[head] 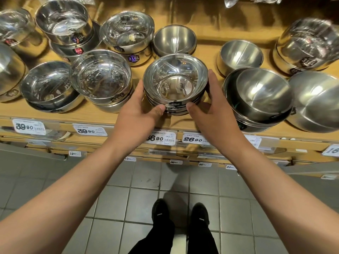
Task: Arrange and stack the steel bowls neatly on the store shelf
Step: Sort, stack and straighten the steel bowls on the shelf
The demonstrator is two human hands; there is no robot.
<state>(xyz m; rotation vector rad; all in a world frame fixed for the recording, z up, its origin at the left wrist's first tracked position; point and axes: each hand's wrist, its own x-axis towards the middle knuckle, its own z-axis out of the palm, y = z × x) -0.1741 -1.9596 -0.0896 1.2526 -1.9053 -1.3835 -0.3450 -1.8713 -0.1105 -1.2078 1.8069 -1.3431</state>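
Both hands, left hand [139,109] and right hand [211,107], around stacked bowls [175,83] on shelf [102,116].

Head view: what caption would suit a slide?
Both hands, left hand and right hand, grip a stack of steel bowls on the shelf.
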